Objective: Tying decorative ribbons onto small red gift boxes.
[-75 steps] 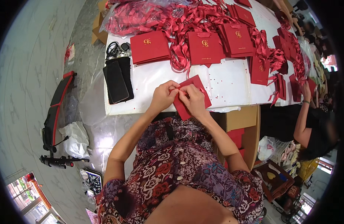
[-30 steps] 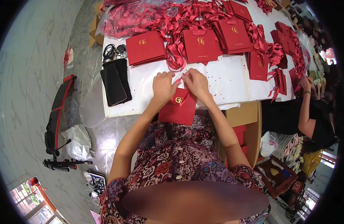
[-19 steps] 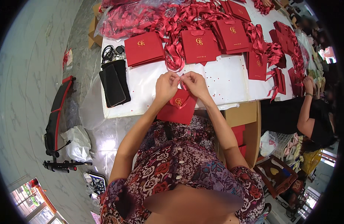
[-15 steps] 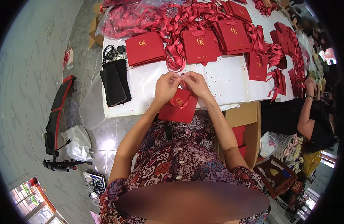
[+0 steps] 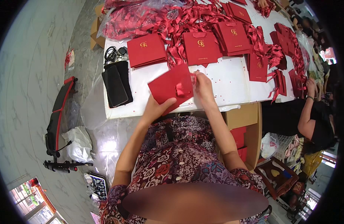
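Note:
A red paper gift bag point(image 5: 167, 84) is tilted over the near edge of the white table. My left hand point(image 5: 155, 110) is closed on its lower left part, with the thumb lying across the front and the other fingers hidden behind. On the bag's face lies a loop of shiny red ribbon point(image 5: 184, 89). At the right edge of the bag, my right hand point(image 5: 204, 89) pinches a bit of red ribbon between thumb and fingertips. Just beyond the bag are stacks of matching red bags point(image 5: 146, 48) and a heap of loose red ribbons point(image 5: 175, 56).
Left on the table point(image 5: 140, 100) lie a black phone point(image 5: 117, 85) on a dark cloth and a coiled cable point(image 5: 110, 55). A clear plastic bag of ribbons point(image 5: 123, 22) sits behind. Below the table's right side stands an open cardboard box point(image 5: 242, 115). Another person point(image 5: 308, 119) works at the right.
Both hands were pinching ribbon together above the hanging bag. Now the bag is raised and turned, my left hand has moved down to grip its body, and my right hand stays by the ribbon.

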A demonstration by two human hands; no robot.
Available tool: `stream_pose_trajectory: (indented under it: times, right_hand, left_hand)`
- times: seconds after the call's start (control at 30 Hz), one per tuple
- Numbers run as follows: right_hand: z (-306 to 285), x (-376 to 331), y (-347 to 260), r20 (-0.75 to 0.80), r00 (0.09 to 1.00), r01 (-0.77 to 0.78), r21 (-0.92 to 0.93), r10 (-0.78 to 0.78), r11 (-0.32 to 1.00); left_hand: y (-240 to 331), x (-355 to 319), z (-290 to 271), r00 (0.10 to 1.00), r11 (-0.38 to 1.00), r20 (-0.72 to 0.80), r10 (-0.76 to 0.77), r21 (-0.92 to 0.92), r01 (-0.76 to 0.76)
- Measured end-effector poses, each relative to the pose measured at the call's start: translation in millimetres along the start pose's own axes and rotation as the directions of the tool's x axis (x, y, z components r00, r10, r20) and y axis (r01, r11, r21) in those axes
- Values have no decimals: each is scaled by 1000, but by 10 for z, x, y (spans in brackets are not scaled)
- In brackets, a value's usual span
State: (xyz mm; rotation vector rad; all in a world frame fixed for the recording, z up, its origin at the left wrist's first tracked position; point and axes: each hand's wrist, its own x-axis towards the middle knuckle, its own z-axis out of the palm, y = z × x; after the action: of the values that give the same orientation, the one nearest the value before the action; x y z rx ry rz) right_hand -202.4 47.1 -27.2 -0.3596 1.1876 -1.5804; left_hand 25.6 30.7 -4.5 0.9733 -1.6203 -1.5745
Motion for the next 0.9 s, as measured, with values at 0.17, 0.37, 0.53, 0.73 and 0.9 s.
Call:
stream_pose_trajectory:
  times: [0.17, 0.37, 0.53, 0.73, 0.9]
  right_hand:
    - [112, 92, -161, -18, 990, 139, -77, -141, 987]
    - [-59, 225, -219, 29, 980, 197, -285, -197, 938]
    - [-118, 284, -186, 154, 949, 315, -472, -275, 823]
    - [99, 187, -189, 475, 776, 568, -812, -414, 133]
    - [75, 377, -117, 647, 657, 703, -711, -387, 3]
  left_hand:
    - [439, -337, 70, 993, 990, -79, -87, 101, 95]
    - [695, -431, -10, 935, 836, 98, 340, 424, -349]
    - [469, -479, -13, 927, 622, 164, 336, 700, -350]
    - [166, -545, 61, 921, 432, 235, 311, 828, -357]
    - [62, -730, 149, 928, 416, 255, 273, 838, -353]
